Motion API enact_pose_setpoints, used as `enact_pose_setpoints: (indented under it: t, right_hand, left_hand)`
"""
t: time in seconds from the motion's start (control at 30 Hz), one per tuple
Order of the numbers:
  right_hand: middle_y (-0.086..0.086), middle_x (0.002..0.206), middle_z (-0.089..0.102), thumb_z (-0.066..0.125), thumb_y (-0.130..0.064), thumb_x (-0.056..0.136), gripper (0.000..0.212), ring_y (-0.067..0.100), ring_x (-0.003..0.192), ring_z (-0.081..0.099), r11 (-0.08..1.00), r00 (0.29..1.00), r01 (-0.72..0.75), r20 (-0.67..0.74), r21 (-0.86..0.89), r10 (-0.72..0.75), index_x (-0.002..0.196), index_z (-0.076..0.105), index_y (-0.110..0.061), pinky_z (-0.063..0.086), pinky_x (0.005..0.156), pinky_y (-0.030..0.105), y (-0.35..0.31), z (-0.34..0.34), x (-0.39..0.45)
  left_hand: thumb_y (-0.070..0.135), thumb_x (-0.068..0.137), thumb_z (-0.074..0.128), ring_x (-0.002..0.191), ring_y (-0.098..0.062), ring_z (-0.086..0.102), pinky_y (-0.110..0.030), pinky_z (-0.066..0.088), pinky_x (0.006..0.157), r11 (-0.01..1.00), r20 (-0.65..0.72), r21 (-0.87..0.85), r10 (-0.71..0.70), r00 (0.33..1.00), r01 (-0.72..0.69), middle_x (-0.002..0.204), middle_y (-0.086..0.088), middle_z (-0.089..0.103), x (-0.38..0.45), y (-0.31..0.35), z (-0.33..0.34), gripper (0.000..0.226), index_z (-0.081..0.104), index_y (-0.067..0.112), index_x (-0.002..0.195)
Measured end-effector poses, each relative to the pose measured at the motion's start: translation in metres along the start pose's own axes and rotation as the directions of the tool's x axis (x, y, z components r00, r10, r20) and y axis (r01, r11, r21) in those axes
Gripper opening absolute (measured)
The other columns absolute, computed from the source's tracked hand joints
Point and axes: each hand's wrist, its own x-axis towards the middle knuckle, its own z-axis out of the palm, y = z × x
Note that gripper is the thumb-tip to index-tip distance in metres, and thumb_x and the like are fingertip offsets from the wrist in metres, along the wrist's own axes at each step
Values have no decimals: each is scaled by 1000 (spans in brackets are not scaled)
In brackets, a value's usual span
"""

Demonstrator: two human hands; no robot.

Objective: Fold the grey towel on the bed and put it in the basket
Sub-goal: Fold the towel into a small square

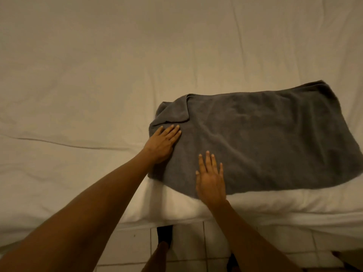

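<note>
Evidently mid-fold: the grey towel [255, 138] lies on the bed [98, 75], left hand [162, 145] and right hand [211, 181] flat, fingers straight, smoothing it; next likely another fold; no basket visible

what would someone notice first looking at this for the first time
The eye lands on the grey towel, a dark patch on the pale bed sheet near the bed's near edge, its far-left corner flipped over. Next come the two bare arms reaching in from below: the left hand lies flat on the towel's left edge and the right hand flat on its near edge.
</note>
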Motion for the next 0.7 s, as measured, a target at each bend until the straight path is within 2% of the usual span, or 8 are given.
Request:
enact_pose_setpoints:
  t: [0.1,0.17,0.23,0.3,0.4,0.57,0.7]
  right_hand:
    - [7,161,-6,34,-33,98,65,24,147,-6,1000,999,-16,37,-15,16,151,-1,-21,-4,117,46,-31,15,10]
    - [8,161,-6,39,-33,94,71,24,148,-5,999,999,-39,27,-25,40,151,-1,-20,-8,116,46,-49,23,12]
    - [9,160,4,26,-34,93,64,25,148,3,996,996,-87,-26,23,87,152,7,-17,-7,115,46,-65,27,11]
    - [11,158,16,18,-35,95,59,27,146,15,991,988,-114,-92,73,121,150,19,-14,1,116,48,-80,27,8]
    - [14,153,32,37,-35,95,55,29,141,31,997,986,-72,-150,41,78,146,32,-14,15,113,52,-98,31,2]
    - [16,149,39,34,-50,91,59,31,136,40,998,992,-28,-129,-60,20,142,42,-21,23,110,53,-103,37,-6]
    - [15,148,41,41,-61,86,69,30,135,42,969,991,62,-102,-237,-88,142,43,-22,31,108,54,-85,40,-11]
  left_hand:
    - [30,101,22,149,-21,-3,-43,-4,119,994,-32,86,76,997,-73,161,-4,-2,18,-27,-4,57,-1,18,151]
    - [30,100,23,149,-22,-1,-46,-3,119,987,-77,146,79,994,-67,161,-5,-1,26,-51,-8,58,0,17,151]
    - [28,100,24,149,-23,-1,-48,-2,118,987,-114,158,6,993,12,161,-7,-1,30,-77,-12,59,-1,14,151]
    - [28,100,23,149,-24,-2,-50,-1,118,986,-114,141,-71,991,86,161,-9,-3,30,-102,-12,59,-4,12,151]
    - [23,101,20,148,-23,-3,-48,-3,118,991,-110,119,-51,993,64,161,-9,-5,25,-124,-5,58,-6,12,151]
    - [24,99,24,148,-23,2,-44,-3,118,998,-164,-32,46,985,-52,160,-10,-3,-3,-105,31,60,-4,12,151]
    - [28,99,32,148,-24,5,-45,-1,118,994,-165,-60,82,983,-93,160,-11,-2,-41,-79,69,66,-8,13,149]
